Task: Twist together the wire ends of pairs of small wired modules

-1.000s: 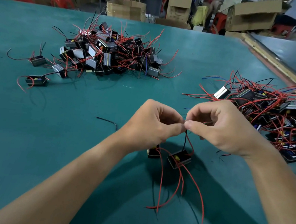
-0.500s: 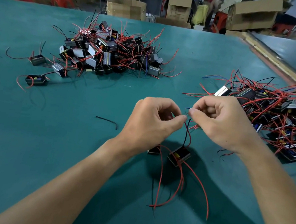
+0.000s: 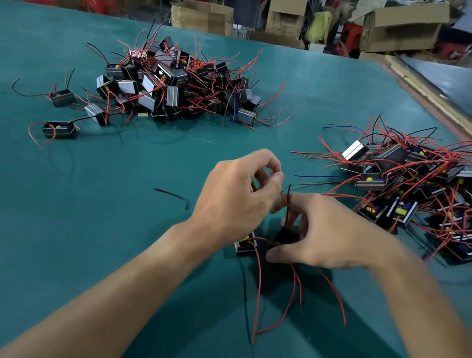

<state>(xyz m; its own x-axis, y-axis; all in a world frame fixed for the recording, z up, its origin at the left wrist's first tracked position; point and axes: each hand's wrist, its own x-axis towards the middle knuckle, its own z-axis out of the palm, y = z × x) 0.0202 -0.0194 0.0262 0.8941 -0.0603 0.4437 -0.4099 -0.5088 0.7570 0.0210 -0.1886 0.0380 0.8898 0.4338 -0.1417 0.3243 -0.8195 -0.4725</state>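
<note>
Two small black modules lie on the green table in front of me, red and black wires trailing toward me. My left hand [image 3: 235, 199] pinches the red wire ends [image 3: 282, 195] between thumb and forefinger above the nearer-left module [image 3: 245, 244]. Beside those ends a black wire [image 3: 289, 187] sticks up. My right hand [image 3: 323, 235] is low, slightly blurred, with thumb and fingers closed around the second module [image 3: 285, 236]. Both modules are partly hidden by my hands.
A big pile of modules [image 3: 177, 90] lies at the far left, with three loose ones [image 3: 58, 129] beside it. A second tangled pile [image 3: 425, 188] sits at the right. A black wire scrap [image 3: 174, 195] lies left of my hands. Cardboard boxes [image 3: 405, 24] stand beyond the table.
My right hand has let go of the wire ends and dropped down and toward me onto the second module. My left hand keeps pinching the wires and has lifted slightly.
</note>
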